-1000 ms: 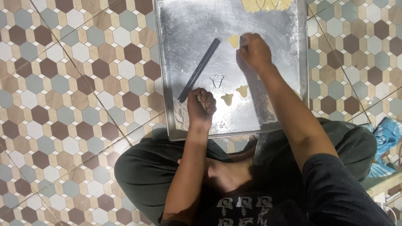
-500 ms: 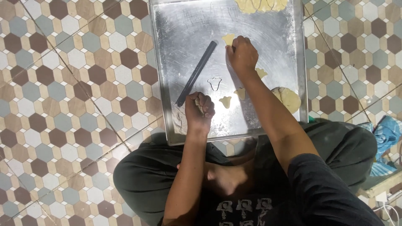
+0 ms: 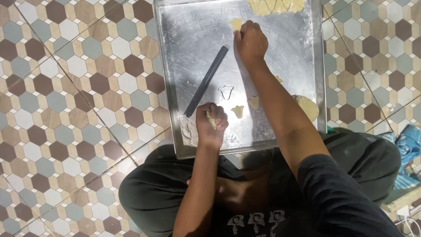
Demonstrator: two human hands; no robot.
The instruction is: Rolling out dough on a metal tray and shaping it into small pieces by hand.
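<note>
A large metal tray (image 3: pixel 184 52) dusted with flour lies on the tiled floor in front of my crossed legs. My left hand (image 3: pixel 211 125) is closed around a small piece of dough near the tray's front left corner. My right hand (image 3: pixel 251 43) reaches to the far part of the tray, fingers curled on a small dough piece (image 3: pixel 236 23). A dark rolling stick (image 3: pixel 206 81) lies diagonally between the hands. A metal cookie cutter (image 3: pixel 226 91) rests mid-tray, with cut dough shapes (image 3: pixel 237 111) beside it.
A rolled dough sheet (image 3: pixel 274 5) sits at the tray's far edge, and a dough lump (image 3: pixel 307 106) lies by my right forearm. The floor has hexagonal tiles (image 3: pixel 79 87). Blue cloth (image 3: pixel 408 145) lies at the right.
My right hand has slid a little toward the far edge of the tray, onto the small dough piece. The dough lump beside my right forearm has come into view. My left hand stays put.
</note>
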